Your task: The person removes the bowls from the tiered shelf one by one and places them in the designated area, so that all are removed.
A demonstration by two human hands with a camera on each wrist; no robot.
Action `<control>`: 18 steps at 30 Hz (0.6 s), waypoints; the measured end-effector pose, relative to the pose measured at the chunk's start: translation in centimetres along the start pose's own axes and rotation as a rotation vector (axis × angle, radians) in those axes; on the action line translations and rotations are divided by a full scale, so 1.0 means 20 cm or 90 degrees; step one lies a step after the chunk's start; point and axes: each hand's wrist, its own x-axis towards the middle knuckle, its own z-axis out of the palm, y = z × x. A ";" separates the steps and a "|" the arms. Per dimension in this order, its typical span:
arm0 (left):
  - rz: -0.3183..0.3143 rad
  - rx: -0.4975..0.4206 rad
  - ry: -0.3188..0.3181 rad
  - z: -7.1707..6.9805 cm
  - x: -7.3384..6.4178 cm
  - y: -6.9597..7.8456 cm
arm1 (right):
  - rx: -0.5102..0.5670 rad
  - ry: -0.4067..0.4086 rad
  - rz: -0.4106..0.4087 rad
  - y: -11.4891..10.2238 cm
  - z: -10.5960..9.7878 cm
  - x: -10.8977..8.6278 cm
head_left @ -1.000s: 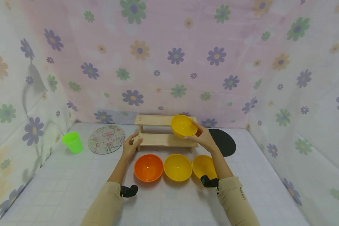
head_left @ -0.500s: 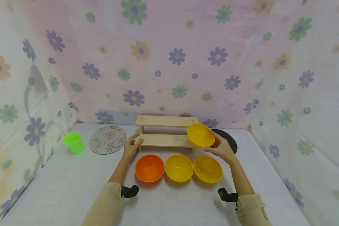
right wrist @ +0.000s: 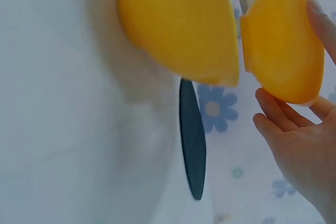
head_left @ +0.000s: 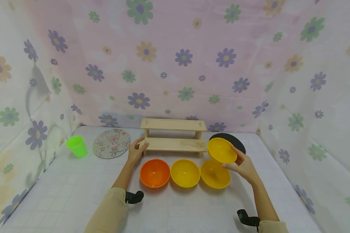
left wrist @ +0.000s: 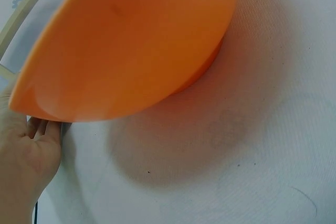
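My right hand point(head_left: 245, 166) holds a yellow bowl point(head_left: 222, 150) by its right side, thumb near the front and fingers behind. The bowl is in the air beside the right end of a two-tier wooden shelf rack point(head_left: 172, 144). In the right wrist view the held bowl point(right wrist: 283, 45) is pinched between thumb and fingers. My left hand point(head_left: 135, 151) grips the left end of the rack's lower board, thumb on top. An orange bowl point(head_left: 155, 173), a yellow bowl point(head_left: 185, 173) and another yellow bowl point(head_left: 215, 176) stand in a row before the rack. The orange bowl hides the left fingertips in the left wrist view.
A green cup point(head_left: 76, 146) stands at the far left, with a round patterned mat point(head_left: 112, 144) beside it. Behind the held bowl lies a black round mat point(head_left: 239, 145), partly covered. Flowered cloth walls point(head_left: 169, 64) enclose the back and sides of the white table point(head_left: 175, 210).
My right hand has carried the yellow bowl from in front of the rack's right part, rightward and toward me, past its end. The left hand keeps its place on the rack.
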 end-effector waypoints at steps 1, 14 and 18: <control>-0.001 -0.002 0.001 0.00 0.00 0.00 | -0.006 0.008 0.006 0.01 -0.01 -0.02; -0.001 -0.005 -0.004 0.00 0.00 0.00 | -0.006 0.103 0.014 0.16 -0.11 -0.23; -0.003 -0.010 -0.004 0.00 0.00 0.00 | -0.002 0.116 0.042 0.16 -0.14 -0.28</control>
